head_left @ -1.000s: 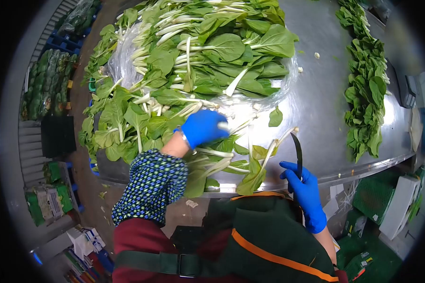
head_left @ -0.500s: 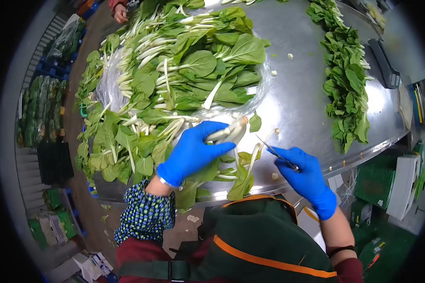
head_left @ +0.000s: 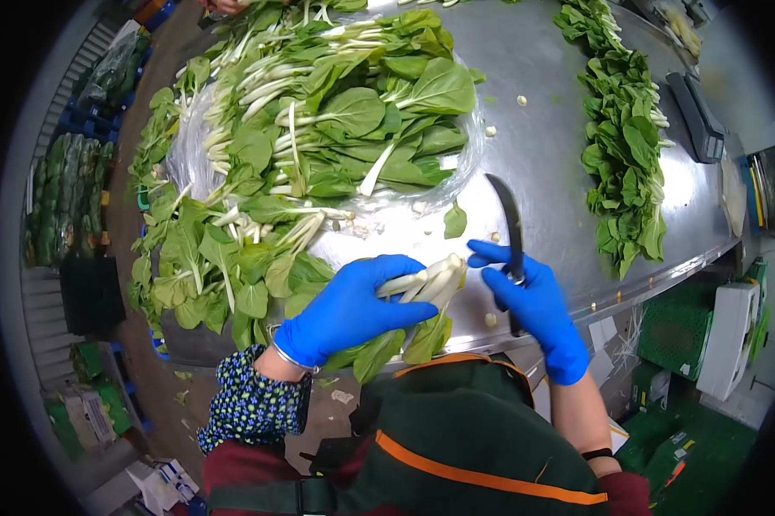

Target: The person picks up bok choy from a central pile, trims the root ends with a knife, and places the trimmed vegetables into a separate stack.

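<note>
White-stemmed greens point(head_left: 442, 280) clamped in blue-gloved left hand point(head_left: 349, 310), curved knife point(head_left: 510, 219) gripped by right hand point(head_left: 535, 308), leafy pile point(head_left: 349, 112) heaped on metal surface point(head_left: 538, 163)

Can't see the whole knife point(head_left: 515, 228), partly buried in the right hand point(head_left: 534, 310), or all of the bunch of greens point(head_left: 440, 280) wrapped in the left hand point(head_left: 349, 305). Can only catch a sliver of another person's hand point(head_left: 226, 5) far beyond the left one, chopped by the top edge. Can't ID the pale bits point(head_left: 370, 229) ahead of the left hand, too tiny tbh.
</note>
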### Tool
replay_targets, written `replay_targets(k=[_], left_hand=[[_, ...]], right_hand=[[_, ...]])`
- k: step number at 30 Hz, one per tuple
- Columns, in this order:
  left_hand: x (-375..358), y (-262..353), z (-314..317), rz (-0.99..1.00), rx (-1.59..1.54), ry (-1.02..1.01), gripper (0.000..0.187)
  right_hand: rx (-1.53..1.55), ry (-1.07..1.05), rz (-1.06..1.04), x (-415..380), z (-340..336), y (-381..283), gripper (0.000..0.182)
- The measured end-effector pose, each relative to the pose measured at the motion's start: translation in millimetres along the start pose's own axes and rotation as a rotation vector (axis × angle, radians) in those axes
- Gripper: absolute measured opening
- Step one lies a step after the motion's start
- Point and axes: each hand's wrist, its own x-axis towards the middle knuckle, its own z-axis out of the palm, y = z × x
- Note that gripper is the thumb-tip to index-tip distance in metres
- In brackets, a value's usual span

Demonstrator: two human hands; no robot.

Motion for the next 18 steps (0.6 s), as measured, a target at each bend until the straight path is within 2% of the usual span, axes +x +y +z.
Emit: replay_targets(k=[1, 2, 4, 5, 8, 10, 12, 13, 14, 16, 17, 18], left_hand=[[2.4, 0.0, 2.1, -0.031, -0.04, -0.021, 0.035], [3.5, 1.0, 4.2, -0.031, -0.033, -0.024, 0.035], [4.5, 3.6, 7.7, -0.059, -0.255, -0.017, 0.036], [5.6, 4.3, 7.6, -0.054, -0.253, -0.022, 0.036], [1.0, 0.3, 4.3, -0.118, -0.182, -0.052, 0.037], [-2.2, -5.5, -1.1, 0.023, 0.006, 0.028, 0.039], [3.1, -3.6, 1.7, 0.047, 0.08, 0.082, 0.039], [2.7, -4.0, 4.3, 0.069, 0.168, 0.111, 0.039], [2.4, -5.5, 4.8, 0.066, 0.169, 0.107, 0.039], [2.4, -9.7, 4.7, 0.203, 0.327, 0.179, 0.033], [-0.5, -13.6, 2.0, 0.278, 0.291, 0.221, 0.028], [-3.6, -13.2, -0.1, 0.266, 0.284, 0.224, 0.028]], right_hand=[[-0.048, 0.004, -0.294, -1.9, 11.4, -0.8, 0.04], [-0.042, 0.009, -0.295, -0.6, 12.6, -1.8, 0.04], [-0.494, 0.095, -0.596, 4.0, 11.5, -7.4, 0.043], [-0.571, 0.094, -0.631, 5.7, 10.5, -13.2, 0.044], [-0.637, 0.038, -0.501, 14.5, -2.5, -3.0, 0.044], [-0.704, 0.096, -0.456, 18.9, -6.6, 2.1, 0.042], [0.023, -0.015, -0.091, 5.4, 3.4, -8.4, 0.038], [0.169, -0.138, 0.044, -3.0, 14.1, -28.4, 0.038], [0.091, -0.15, 0.064, -3.4, 22.8, -29.0, 0.036], [0.101, -0.085, -0.059, 2.9, 26.6, -16.3, 0.03], [0.1, -0.093, -0.053, 3.1, 26.2, -15.8, 0.03], [-0.146, -0.034, -0.185, 3.1, 25.2, -16.1, 0.026]])
